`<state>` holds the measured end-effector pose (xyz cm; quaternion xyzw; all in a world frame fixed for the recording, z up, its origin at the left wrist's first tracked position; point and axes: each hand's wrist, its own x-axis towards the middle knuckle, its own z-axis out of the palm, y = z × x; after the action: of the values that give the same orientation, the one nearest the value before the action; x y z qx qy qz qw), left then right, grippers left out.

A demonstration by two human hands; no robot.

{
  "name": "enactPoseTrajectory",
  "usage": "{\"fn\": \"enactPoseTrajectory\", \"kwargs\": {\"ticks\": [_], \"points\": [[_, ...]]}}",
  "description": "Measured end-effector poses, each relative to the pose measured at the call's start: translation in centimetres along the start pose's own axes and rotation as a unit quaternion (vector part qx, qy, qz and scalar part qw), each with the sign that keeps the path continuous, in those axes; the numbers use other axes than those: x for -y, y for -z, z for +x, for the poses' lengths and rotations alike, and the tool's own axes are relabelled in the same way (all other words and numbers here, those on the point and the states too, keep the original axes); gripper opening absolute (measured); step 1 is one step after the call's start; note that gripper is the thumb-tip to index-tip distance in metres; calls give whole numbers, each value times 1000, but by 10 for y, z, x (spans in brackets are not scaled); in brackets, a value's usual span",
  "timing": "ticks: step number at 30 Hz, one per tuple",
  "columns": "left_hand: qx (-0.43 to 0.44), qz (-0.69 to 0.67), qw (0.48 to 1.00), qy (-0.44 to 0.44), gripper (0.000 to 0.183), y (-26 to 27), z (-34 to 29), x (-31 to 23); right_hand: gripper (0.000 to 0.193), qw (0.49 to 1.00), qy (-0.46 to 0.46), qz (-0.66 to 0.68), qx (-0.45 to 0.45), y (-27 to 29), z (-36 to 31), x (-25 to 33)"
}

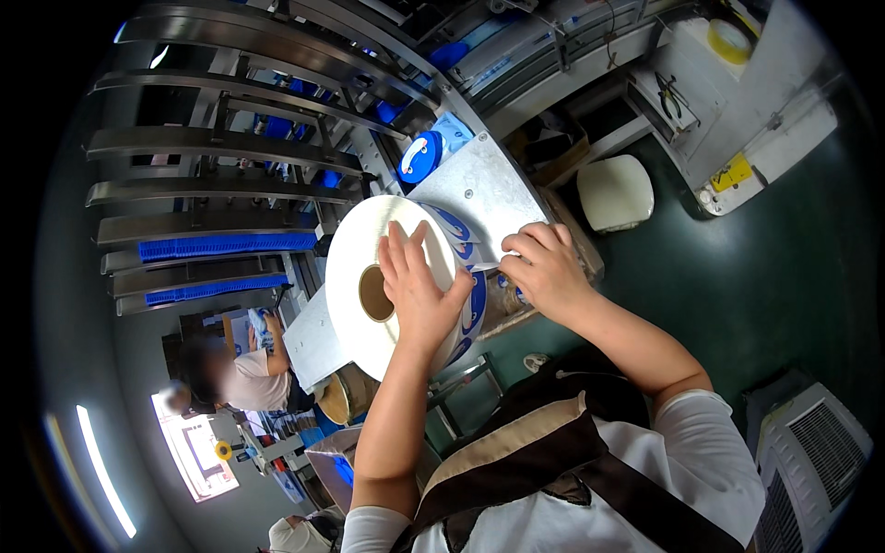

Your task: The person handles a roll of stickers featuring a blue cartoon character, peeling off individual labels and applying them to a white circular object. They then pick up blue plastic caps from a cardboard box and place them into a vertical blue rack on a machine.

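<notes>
A big roll of labels [350, 249], with a white flat side and a brown cardboard core, is in the middle of the head view. Blue printed labels show along its right-hand rim. My left hand [422, 300] grips the roll, its fingers spread over the white side near the core and its thumb at the rim. To the right of the roll, my right hand [550, 276] is closed in a pinch at the loose end of the label strip [485, 266]. Its fingertips hide part of that end.
Beyond the roll lies a metal plate [470, 189] with a round blue lid [421, 158] on it. Metal rails [226, 143] extend to the left. A white stool [615, 194] and an air cooler [816, 452] stand on the right. Another person [253, 378] works at the lower left.
</notes>
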<state>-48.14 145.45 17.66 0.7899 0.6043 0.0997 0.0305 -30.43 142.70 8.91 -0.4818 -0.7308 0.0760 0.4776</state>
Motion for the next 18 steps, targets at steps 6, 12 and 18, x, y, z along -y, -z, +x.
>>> {"fn": "enactPoseTrajectory", "kwargs": {"ticks": [6,12,18], "points": [[6,6,1000,0,76,1,1,-1,7,1000,13,-13,-10,4,-7,2],[21,1,1000,10,77,3,-1,-1,8,999,-24,-17,-42,16,-17,-5],[53,5,998,-30,90,11,-2,-1,42,919,-225,306,-103,7,-25,11]]}}
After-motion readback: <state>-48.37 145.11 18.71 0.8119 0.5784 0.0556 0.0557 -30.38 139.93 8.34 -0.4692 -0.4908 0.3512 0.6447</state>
